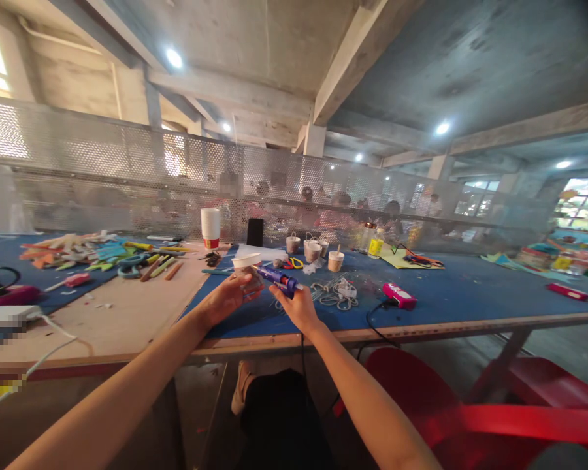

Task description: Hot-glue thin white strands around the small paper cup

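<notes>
A paper cup (pixel 246 261) with a pale rim is held above the near part of the blue table by my left hand (pixel 229 297), whose fingers wrap round its lower side. My right hand (pixel 298 305) is closed round the handle of a blue glue gun (pixel 280 279). The gun points left, and its nozzle is at the side of the cup; whether it touches cannot be made out. A dark cord hangs below my right hand. Just right of the gun lies a coiled white cord (pixel 343 295).
Small cups (pixel 336 261), yellow-handled scissors (pixel 294 263), a black phone (pixel 255 232) and stacked white cups (pixel 210 225) stand or lie behind the hands. Coloured pieces (pixel 98 251) heap at left. A pink power strip (pixel 399 296) lies right. Red chairs (pixel 406 385) are below; a mesh screen (pixel 274 176) rises behind.
</notes>
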`<action>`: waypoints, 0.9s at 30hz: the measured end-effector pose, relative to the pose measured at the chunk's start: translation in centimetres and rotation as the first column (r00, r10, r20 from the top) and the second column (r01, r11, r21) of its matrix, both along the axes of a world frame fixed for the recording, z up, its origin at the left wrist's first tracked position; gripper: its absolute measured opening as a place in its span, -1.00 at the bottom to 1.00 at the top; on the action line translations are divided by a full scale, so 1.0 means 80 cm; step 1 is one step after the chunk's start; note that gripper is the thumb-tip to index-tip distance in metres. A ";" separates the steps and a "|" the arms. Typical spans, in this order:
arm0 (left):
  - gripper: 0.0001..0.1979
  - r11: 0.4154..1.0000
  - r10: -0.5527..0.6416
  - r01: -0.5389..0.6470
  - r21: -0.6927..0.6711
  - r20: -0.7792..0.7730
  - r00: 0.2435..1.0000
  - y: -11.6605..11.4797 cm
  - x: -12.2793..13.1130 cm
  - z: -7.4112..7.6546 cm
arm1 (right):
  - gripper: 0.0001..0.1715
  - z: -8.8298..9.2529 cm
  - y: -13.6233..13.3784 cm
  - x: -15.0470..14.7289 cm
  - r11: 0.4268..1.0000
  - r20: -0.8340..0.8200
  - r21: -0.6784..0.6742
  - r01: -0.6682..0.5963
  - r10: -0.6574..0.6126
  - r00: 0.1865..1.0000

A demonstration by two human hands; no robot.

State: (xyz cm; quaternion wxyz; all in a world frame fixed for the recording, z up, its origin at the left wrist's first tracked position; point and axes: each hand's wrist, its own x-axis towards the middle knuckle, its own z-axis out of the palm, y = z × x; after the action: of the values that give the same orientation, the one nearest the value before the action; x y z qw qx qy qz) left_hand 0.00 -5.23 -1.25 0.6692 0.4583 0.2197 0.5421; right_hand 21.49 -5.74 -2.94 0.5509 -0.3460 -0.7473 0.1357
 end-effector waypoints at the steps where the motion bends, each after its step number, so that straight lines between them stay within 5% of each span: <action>1: -0.55 1.000 0.003 -0.003 -0.005 0.000 1.000 0.000 0.000 0.000 | -0.67 -0.001 0.001 0.000 1.000 -0.005 0.002 -0.005 0.005 1.000; 27: -0.66 0.999 0.005 -0.005 -0.040 0.017 1.000 -0.001 0.000 -0.001 | -0.64 -0.004 0.005 0.001 0.994 0.047 0.067 0.088 -0.092 0.995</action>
State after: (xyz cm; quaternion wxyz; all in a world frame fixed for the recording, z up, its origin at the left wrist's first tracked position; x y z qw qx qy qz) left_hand 0.00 -5.27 -1.33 0.6787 0.4397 0.2258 0.5433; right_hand 21.60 -5.38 -3.28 0.5483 -0.3646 -0.7486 0.0777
